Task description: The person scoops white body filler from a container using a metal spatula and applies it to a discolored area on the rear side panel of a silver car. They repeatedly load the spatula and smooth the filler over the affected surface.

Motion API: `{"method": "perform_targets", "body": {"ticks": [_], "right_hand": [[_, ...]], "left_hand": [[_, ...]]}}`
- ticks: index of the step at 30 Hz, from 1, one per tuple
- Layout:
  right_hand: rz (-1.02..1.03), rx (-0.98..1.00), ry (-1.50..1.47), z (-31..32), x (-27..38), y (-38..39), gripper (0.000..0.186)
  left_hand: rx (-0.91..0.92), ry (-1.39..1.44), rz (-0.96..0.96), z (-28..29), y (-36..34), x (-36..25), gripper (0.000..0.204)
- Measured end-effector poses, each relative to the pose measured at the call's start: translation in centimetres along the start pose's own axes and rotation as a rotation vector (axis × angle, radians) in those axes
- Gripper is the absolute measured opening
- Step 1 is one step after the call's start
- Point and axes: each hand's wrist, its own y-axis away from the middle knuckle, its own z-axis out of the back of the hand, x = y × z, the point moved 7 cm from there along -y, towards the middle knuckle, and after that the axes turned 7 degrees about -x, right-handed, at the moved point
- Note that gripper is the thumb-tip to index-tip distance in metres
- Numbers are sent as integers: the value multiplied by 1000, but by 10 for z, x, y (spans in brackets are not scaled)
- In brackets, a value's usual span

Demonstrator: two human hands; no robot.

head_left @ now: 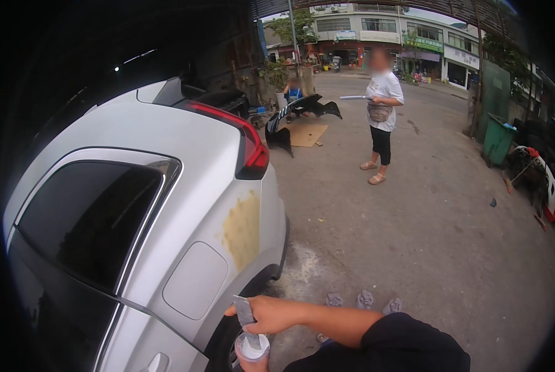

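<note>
Over at nine o'clock stands a white car (pixel 128 127) bearing a tan patch (pixel 242 229). Toward six, a grey scraper (pixel 244 311) tilts down into a cup (pixel 241 356) of white paste (pixel 262 346); the left hand (pixel 256 366), mostly out of sight, appears curled round the cup, while the right hand (pixel 274 314) pinches the scraper. At two I see someone in a white shirt (pixel 386 90); at three, a green bin (pixel 497 141).

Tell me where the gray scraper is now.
In the head view, low and slightly left of center, the gray scraper is in the right-hand grip, its lower end at the cup, below and right of the fuel flap.
</note>
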Motion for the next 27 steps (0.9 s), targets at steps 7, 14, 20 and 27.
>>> {"method": "perform_targets", "body": {"ticks": [7, 14, 20, 27], "right_hand": [[-25, 11, -37, -1, 2, -6, 51], [50, -17, -22, -3, 11, -10, 49], [84, 83, -104, -14, 17, -2, 49], [-30, 63, -49, 1, 16, -16, 49]], "left_hand": [[-23, -38, -49, 8, -4, -2, 79], [-45, -110, -53, 11, -5, -3, 82], [-23, -29, -23, 10, -5, -4, 82], [-20, -67, -72, 6, -12, 5, 82]]}}
